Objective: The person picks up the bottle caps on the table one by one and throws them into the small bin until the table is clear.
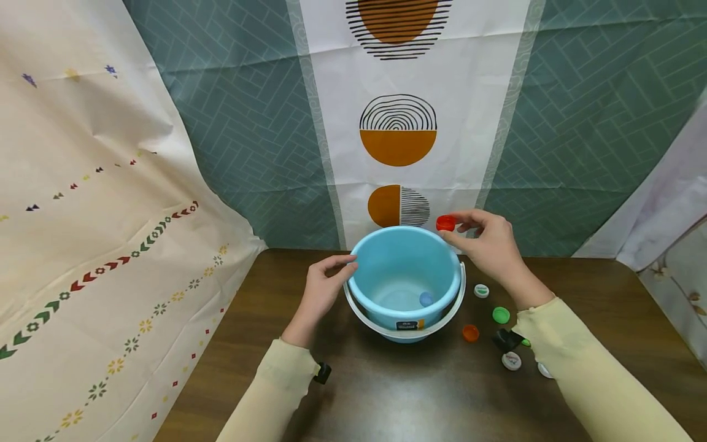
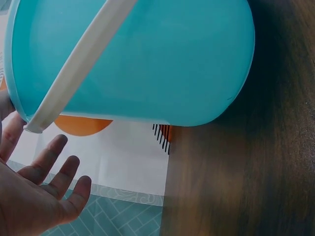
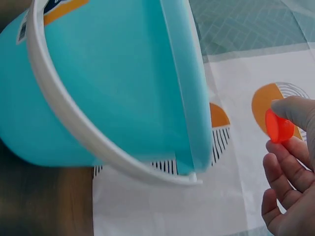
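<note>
A light blue bucket point(image 1: 405, 316) with a white handle stands upright on the table, its handle hanging down at the front. My left hand point(image 1: 326, 285) pinches the bucket's left rim between thumb and forefinger; in the left wrist view the other fingers of that hand point(image 2: 47, 191) are spread loosely beside the bucket. Above the right rim, my right hand point(image 1: 486, 239) holds a red bottle cap point(image 1: 445, 223) between thumb and fingers. The right wrist view shows this red cap point(image 3: 278, 127) at the fingertips, apart from the bucket. Inside, a blue cap point(image 1: 426, 299) lies on the bottom.
Right of the bucket, several caps lie on the brown table point(image 1: 375, 393): a white one with green print point(image 1: 482, 291), a green one point(image 1: 501, 315), an orange one point(image 1: 471, 333) and a white one point(image 1: 511, 361). Others are partly under the right sleeve. A patterned cloth point(image 1: 248, 123) hangs behind.
</note>
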The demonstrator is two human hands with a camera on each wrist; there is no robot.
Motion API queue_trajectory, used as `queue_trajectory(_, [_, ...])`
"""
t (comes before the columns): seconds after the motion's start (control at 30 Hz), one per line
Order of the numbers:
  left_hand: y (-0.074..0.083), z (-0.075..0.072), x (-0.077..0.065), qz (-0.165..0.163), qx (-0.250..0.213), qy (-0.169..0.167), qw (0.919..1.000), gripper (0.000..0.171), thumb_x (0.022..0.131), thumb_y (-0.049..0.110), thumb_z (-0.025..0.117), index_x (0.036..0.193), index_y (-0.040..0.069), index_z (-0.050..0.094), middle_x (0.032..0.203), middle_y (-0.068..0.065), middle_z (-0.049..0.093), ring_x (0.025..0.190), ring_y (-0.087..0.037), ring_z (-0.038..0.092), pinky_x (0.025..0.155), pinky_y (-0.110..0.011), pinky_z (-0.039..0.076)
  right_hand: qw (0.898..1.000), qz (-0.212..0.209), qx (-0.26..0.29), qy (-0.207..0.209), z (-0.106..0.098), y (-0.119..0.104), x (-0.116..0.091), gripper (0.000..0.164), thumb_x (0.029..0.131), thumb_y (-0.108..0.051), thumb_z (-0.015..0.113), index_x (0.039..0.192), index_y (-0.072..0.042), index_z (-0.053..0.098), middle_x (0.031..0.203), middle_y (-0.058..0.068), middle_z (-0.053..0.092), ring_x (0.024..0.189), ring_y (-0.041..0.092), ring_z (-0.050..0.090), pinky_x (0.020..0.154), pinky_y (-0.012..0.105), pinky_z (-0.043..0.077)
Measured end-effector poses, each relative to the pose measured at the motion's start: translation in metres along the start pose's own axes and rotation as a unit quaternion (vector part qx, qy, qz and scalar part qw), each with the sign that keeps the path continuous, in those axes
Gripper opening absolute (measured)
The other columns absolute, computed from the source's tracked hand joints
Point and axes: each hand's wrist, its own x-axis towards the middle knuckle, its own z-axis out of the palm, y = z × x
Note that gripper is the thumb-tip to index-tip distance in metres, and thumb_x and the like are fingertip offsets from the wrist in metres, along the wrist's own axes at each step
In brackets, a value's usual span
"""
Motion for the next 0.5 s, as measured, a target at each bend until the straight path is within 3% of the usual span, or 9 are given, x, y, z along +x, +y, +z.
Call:
queue_trajectory(0.27, [-0.001,0.001,0.000,0.006,-0.004,0.003,1.0000,0.030,0.087,0.015,0.066,0.113,-0.001,0.066,0.116,-0.016,0.065,0.101,-0.020,0.062,0.076,-0.024,0.053,0.999,-0.009,0.024,-0.027,0.017,-0.009,0.001,0.042,0.077,-0.046,0.073,0.111,-0.022,0.066,0.098,-0.002,0.068,0.093,0.018,0.053,0.076,0.036,0.039])
queue_trajectory(0.5, [-0.001,0.000,0.000,0.007,-0.002,0.002,1.0000,0.030,0.088,0.015,0.065,0.113,-0.001,0.066,0.116,-0.016,0.065,0.102,-0.019,0.061,0.077,-0.024,0.053,0.998,-0.007,0.031,-0.052,0.027,-0.014,-0.002,0.039,0.077,-0.043,0.074,0.109,-0.023,0.066,0.100,-0.004,0.069,0.093,0.017,0.056,0.077,0.035,0.042])
